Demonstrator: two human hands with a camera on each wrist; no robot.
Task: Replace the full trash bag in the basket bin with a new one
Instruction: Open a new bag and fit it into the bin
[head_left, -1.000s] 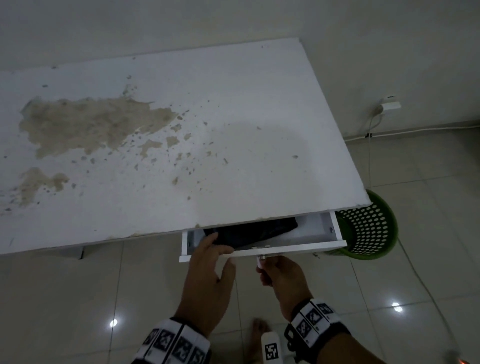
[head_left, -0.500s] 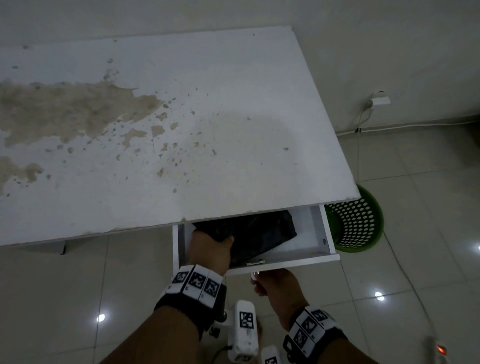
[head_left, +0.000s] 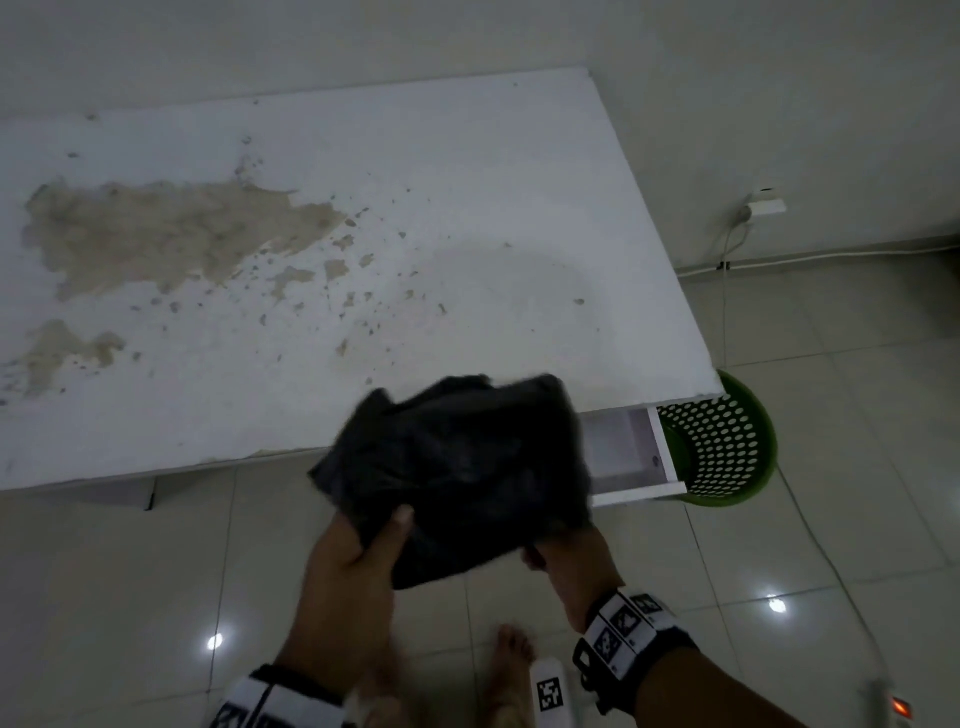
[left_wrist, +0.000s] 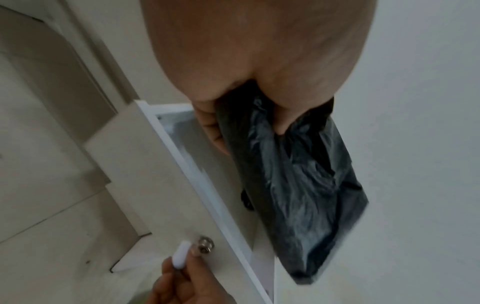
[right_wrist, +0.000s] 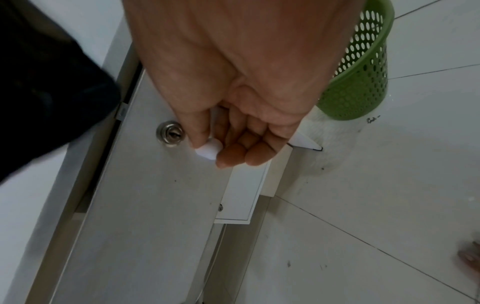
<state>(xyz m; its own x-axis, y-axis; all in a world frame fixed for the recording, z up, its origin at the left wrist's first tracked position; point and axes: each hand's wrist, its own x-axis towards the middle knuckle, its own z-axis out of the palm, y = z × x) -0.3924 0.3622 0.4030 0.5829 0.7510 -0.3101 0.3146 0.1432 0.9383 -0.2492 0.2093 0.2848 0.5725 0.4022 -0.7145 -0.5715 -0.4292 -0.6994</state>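
I am looking down over a white desk (head_left: 363, 260) with a worn, stained top, standing on pale floor tiles. My left hand (head_left: 353, 561) grips a folded black trash bag (head_left: 457, 467) by its near edge, thumb on top and fingers underneath, and holds it up in front of the desk, above the open drawer (head_left: 634, 452). The bag is held by one edge, I judge, so that it can hang free and be shaken open. From the left wrist view the bag (left_wrist: 298, 185) hangs from my fingers, crumpled and not yet unfolded.

My right hand (head_left: 566, 561) is low at the drawer front. The right wrist view shows its thumb and fingers pinching a small white handle (right_wrist: 209, 151) just beside a round metal lock (right_wrist: 169, 133). I judge it holds there to steady the drawer or to push it shut once the bag is clear.

The green basket bin (head_left: 727, 441) stands on the floor at the desk's right corner, partly tucked under the top. It has rows of holes in its wall, and I see no bag lining it. The new bag is well apart from the bin, so the fitting is not yet done.
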